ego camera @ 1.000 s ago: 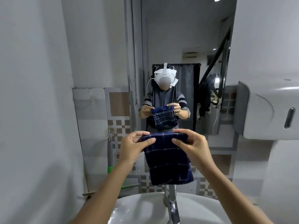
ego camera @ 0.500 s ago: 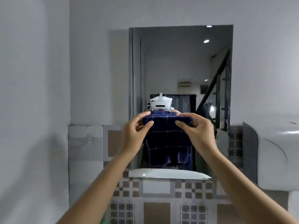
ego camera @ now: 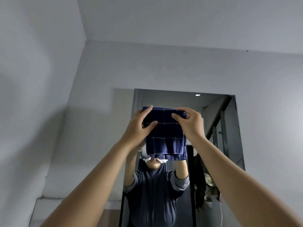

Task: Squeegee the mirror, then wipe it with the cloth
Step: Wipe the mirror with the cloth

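A dark blue checked cloth (ego camera: 165, 136), folded, hangs in front of the upper part of the tall wall mirror (ego camera: 218, 128). My left hand (ego camera: 139, 126) pinches its upper left corner and my right hand (ego camera: 190, 123) pinches its upper right corner, both arms raised high. The cloth's top edge is a little below the mirror's top edge. Whether the cloth touches the glass I cannot tell. The mirror reflects a person with raised arms. No squeegee is in view.
Plain grey walls surround the mirror and meet the ceiling (ego camera: 180, 22) above. A tiled band (ego camera: 73, 208) starts low on the left wall. The mirror shows a stair rail and a ceiling light behind me.
Both hands have lifted the cloth from above the sink up to the top part of the mirror. The view has tilted upward, so the sink and the dispenser have dropped out of sight.
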Available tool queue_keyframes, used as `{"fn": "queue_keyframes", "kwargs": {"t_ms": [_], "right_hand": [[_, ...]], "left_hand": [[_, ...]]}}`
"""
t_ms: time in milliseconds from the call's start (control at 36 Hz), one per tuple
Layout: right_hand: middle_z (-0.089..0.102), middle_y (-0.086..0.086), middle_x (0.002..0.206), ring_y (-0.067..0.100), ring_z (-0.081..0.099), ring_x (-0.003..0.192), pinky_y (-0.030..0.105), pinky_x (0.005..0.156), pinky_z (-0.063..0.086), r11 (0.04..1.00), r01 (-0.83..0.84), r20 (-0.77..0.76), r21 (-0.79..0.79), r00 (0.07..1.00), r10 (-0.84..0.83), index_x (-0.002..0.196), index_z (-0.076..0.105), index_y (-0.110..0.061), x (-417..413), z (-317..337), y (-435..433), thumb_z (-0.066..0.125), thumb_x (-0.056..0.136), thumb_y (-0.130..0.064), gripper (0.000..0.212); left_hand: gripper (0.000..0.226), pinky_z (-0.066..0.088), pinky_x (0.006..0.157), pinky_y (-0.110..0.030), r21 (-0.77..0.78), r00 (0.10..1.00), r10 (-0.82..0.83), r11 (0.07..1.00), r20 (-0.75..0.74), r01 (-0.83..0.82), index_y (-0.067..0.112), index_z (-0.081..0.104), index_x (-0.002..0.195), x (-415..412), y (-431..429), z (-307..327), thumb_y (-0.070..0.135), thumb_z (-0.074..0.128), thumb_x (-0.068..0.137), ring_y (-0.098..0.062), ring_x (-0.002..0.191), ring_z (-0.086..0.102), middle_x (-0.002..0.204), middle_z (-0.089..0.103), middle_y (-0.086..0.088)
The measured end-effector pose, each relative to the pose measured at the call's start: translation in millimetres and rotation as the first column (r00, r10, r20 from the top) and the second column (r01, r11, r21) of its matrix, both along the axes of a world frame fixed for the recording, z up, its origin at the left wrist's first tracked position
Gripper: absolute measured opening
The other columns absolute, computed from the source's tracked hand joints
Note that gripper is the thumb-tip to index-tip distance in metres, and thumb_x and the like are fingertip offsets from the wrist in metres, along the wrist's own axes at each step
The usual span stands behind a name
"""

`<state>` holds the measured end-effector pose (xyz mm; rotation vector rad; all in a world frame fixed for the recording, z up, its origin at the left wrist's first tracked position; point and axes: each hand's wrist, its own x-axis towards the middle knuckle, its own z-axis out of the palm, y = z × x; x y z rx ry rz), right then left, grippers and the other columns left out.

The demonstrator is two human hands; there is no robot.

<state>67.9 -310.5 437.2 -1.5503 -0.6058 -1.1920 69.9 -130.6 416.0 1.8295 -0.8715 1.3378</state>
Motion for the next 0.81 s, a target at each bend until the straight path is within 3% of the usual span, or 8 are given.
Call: {"fn": "queue_keyframes", "kwargs": {"t_ms": [56, 139, 222, 361, 500, 611, 722, 806], "right_hand": [[0.071, 0.003, 0.089, 0.02, 0.068, 0.082, 0.041, 0.078, 0.057, 1.0, 0.007, 0.011, 0.003, 1.0, -0.007, 0.093, 0.07, -0.023, 7.6, 11.0, 1.5, 0.072, 0.078, -0.021, 0.015], [0.07, 0.003, 0.09, 0.02, 0.067, 0.084, 0.041, 0.08, 0.057, 1.0, 0.022, 0.028, 0.006, 0.999, -0.022, 0.095, 0.07, -0.021, 17.6, 24.9, 4.6, 0.072, 0.079, -0.021, 0.016], [0.069, 0.002, 0.091, 0.02, 0.066, 0.087, 0.037, 0.081, 0.056, 0.999, 0.045, 0.048, -0.019, 0.998, -0.044, 0.096, 0.07, -0.021, 24.7, 31.6, 7.1, 0.071, 0.079, -0.021, 0.017], [0.07, 0.002, 0.092, 0.017, 0.066, 0.086, 0.034, 0.079, 0.056, 0.995, 0.097, 0.086, -0.01, 0.992, -0.096, 0.094, 0.069, -0.022, 34.8, 24.5, 4.2, 0.075, 0.075, -0.025, 0.02], [0.067, -0.005, 0.076, 0.0, 0.06, 0.067, 0.002, 0.053, 0.042, 0.98, 0.194, 0.121, 0.045, 0.973, -0.198, 0.095, 0.067, -0.016, 27.9, 10.3, 0.3, 0.076, 0.074, -0.027, 0.025], [0.061, -0.002, 0.097, 0.011, 0.056, 0.088, 0.017, 0.073, 0.046, 0.945, 0.302, 0.207, 0.125, 0.924, -0.322, 0.1, 0.064, -0.016, 19.4, -3.2, 6.3, 0.07, 0.08, -0.025, 0.023], [0.055, 0.0, 0.114, 0.007, 0.046, 0.098, -0.008, 0.078, 0.026, 0.939, 0.333, 0.347, 0.09, 0.873, -0.343, 0.111, 0.063, -0.011, 9.5, -17.1, 29.5, 0.059, 0.088, -0.016, 0.024], [0.054, 0.005, 0.131, 0.014, 0.048, 0.119, -0.001, 0.093, 0.022, 0.961, 0.258, 0.318, -0.098, 0.923, -0.215, 0.125, 0.056, -0.008, 15.0, -19.8, 48.1, 0.047, 0.094, -0.014, 0.032]], "left_hand": [[0.055, 0.031, 0.095, -0.003, 0.021, 0.999, 0.025, 0.999, 0.02, -0.026, 0.021, 0.034, 0.14, 9.6, 0.5, 11.1, 0.026, 0.056, 0.09, -0.008, 0.12, 0.041, 0.133, 0.039, -0.002], [0.055, 0.031, 0.11, -0.034, 0.083, 0.99, 0.124, 0.988, 0.06, -0.129, 0.023, 0.032, 0.141, 24.0, 1.3, 24.9, 0.033, 0.052, 0.091, -0.02, 0.131, 0.035, 0.141, 0.034, -0.008], [0.053, 0.032, 0.104, -0.027, 0.153, 0.955, 0.281, 0.944, 0.095, -0.293, 0.019, 0.029, 0.142, 31.7, 0.0, 30.9, 0.034, 0.046, 0.094, -0.022, 0.128, 0.037, 0.141, 0.031, -0.008], [0.055, 0.037, 0.104, -0.035, 0.178, 0.893, 0.41, 0.879, 0.187, -0.441, 0.018, 0.027, 0.143, 45.9, -0.6, 26.3, 0.036, 0.044, 0.094, -0.023, 0.131, 0.033, 0.146, 0.024, -0.009], [0.057, 0.034, 0.102, -0.031, 0.165, 0.865, 0.458, 0.855, 0.204, -0.492, 0.017, 0.023, 0.144, 44.7, -5.5, 24.2, 0.034, 0.045, 0.094, -0.022, 0.131, 0.03, 0.145, 0.021, -0.008], [0.058, 0.028, 0.106, -0.033, 0.201, 0.861, 0.487, 0.837, 0.147, -0.508, 0.018, 0.017, 0.145, 43.3, -6.8, 26.7, 0.036, 0.041, 0.095, -0.022, 0.135, 0.024, 0.148, 0.014, -0.007], [0.055, 0.03, 0.105, -0.036, 0.199, 0.864, 0.485, 0.841, 0.135, -0.503, 0.018, 0.02, 0.144, 42.0, -7.2, 27.4, 0.034, 0.041, 0.095, -0.024, 0.136, 0.022, 0.148, 0.015, -0.008], [0.055, 0.029, 0.106, -0.037, 0.21, 0.868, 0.485, 0.842, 0.109, -0.497, 0.019, 0.02, 0.144, 43.2, -5.8, 29.2, 0.033, 0.041, 0.095, -0.024, 0.136, 0.021, 0.149, 0.014, -0.007]]}}
